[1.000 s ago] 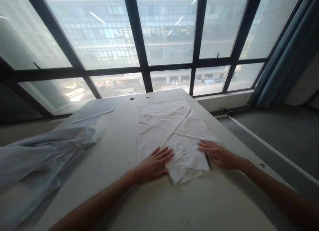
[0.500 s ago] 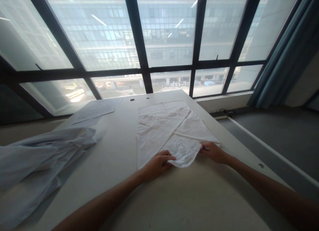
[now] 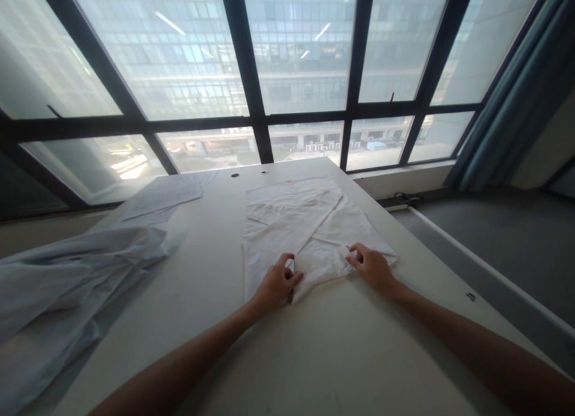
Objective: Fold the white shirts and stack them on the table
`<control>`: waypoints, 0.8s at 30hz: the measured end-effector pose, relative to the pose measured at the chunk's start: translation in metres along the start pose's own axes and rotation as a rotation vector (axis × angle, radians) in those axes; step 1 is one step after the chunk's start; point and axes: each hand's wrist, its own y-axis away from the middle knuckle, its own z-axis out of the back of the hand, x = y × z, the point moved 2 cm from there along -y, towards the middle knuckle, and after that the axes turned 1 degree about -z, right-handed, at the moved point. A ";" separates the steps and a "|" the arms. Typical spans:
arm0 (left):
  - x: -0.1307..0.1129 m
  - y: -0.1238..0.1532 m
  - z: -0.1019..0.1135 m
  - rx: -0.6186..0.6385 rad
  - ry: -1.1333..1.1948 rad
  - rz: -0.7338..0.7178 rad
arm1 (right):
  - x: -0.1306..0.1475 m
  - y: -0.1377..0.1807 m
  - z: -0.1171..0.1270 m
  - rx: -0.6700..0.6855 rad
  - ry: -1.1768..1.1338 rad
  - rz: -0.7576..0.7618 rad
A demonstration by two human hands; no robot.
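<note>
Indoors, beside windows (image 3: 305, 51), left fingers (image 3: 295, 279) and right fingers (image 3: 359, 248) pinch white cloth (image 3: 287, 218) upon a pale table (image 3: 314, 356).

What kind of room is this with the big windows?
It looks like a workroom or office, though I can't be sure. There are big black-framed windows, a blue curtain and a large white table with white cloth on it.

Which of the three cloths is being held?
The folded white cloth, held by the left hand and right hand; the crumpled cloth and flat cloth, farther left, lie untouched.
</note>
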 end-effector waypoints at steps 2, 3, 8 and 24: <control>0.000 0.002 0.000 -0.006 -0.096 -0.046 | 0.001 0.003 0.001 -0.014 0.130 0.023; 0.000 0.003 0.001 -0.007 -0.154 -0.068 | 0.003 0.004 0.003 -0.036 0.179 0.056; -0.019 0.007 0.005 -0.036 -0.452 -0.349 | 0.027 0.014 0.011 -0.197 0.260 0.272; -0.023 0.002 -0.044 0.278 -0.678 -0.506 | 0.030 0.023 -0.025 0.223 0.285 0.412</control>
